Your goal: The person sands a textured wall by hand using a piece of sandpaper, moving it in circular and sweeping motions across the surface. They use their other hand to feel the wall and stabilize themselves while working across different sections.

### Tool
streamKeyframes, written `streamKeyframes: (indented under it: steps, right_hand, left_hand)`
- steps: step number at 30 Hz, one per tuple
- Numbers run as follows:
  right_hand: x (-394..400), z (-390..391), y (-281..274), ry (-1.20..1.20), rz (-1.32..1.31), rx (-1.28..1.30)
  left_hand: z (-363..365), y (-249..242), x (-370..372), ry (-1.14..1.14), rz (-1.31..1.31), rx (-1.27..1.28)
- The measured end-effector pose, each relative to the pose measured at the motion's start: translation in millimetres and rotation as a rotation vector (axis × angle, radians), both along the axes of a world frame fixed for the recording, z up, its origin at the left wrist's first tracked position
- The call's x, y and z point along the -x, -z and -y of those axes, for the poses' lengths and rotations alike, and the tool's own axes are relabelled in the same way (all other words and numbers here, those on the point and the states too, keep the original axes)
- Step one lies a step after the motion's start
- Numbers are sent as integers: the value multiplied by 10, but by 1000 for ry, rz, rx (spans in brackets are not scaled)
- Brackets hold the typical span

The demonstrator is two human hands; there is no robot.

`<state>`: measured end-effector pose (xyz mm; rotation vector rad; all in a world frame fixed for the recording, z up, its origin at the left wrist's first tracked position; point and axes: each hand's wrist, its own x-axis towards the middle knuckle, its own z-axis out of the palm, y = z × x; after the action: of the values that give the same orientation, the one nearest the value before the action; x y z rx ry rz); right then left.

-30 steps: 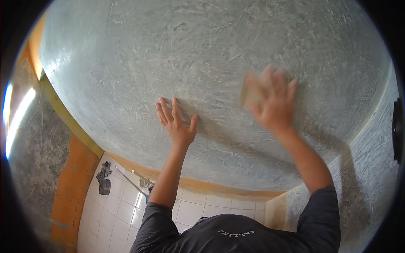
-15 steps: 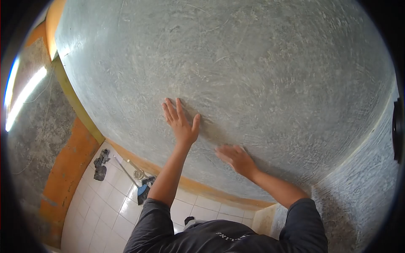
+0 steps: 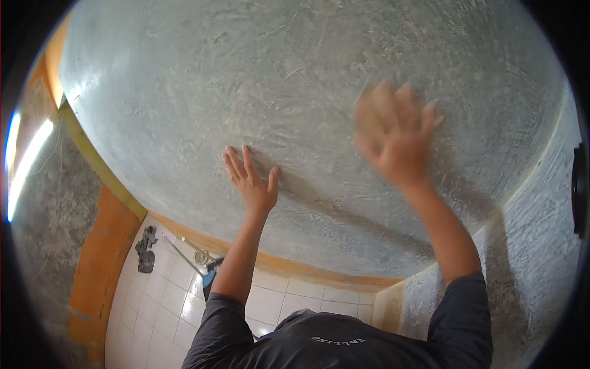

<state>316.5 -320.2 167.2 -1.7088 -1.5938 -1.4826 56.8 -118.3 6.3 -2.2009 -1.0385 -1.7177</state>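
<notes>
A rough grey plastered wall [image 3: 295, 92] fills most of the view. My left hand [image 3: 252, 181] rests against it left of centre, fingers spread, with nothing held. Higher up and to the right, my right hand [image 3: 396, 132] is over the wall, blurred by motion, its fingers apart; nothing shows in it. Whether the right palm touches the surface I cannot tell.
Below the wall lies a white tiled floor [image 3: 157, 289] with a dark crumpled cloth [image 3: 145, 249] and a long-handled blue and black tool [image 3: 209, 277]. An orange and grey wall [image 3: 92, 264] stands at left, another grey wall [image 3: 522, 264] at right.
My right hand has moved up and to the right, away from my left hand, and its fingers now point upward. My left hand stays spread on the wall; the view has shifted slightly.
</notes>
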Motion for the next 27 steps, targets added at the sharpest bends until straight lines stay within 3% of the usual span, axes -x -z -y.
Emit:
streamKeyframes:
  steps: [1, 3, 6, 9, 14, 18, 21, 23, 25, 27]
  right_hand:
    - [-60, 79, -396, 108, -55, -148]
    - [-381, 97, -824, 91, -82, -531]
    - [-349, -15, -652, 56, -87, -561]
    - [92, -238, 323, 120, -97, -241]
    - [506, -276, 2977, 69, 17, 277]
    - [458, -142, 3229, -2, 41, 391]
    - [218, -67, 2921, 47, 166, 434]
    - [6, -20, 2262, 84, 305, 138]
    - [-157, 154, 1435, 111, 184, 165]
    - [-372, 302, 521, 121, -24, 8]
  left_hand:
    - [-15, -3, -34, 20, 0, 0]
    - [-33, 30, -84, -16, 36, -16]
    - [-88, 81, -136, -14, 70, -23]
    - [-144, 148, -164, -14, 75, -51]
    - [-221, 230, -169, -7, 76, -77]
    - [-265, 290, -178, 10, 86, -106]
    - [-270, 297, -174, 14, 83, -118]
    - [-275, 291, -160, 24, 77, -114]
    - [-246, 272, -131, 9, 54, -111]
    - [-234, 247, -151, 8, 68, -119]
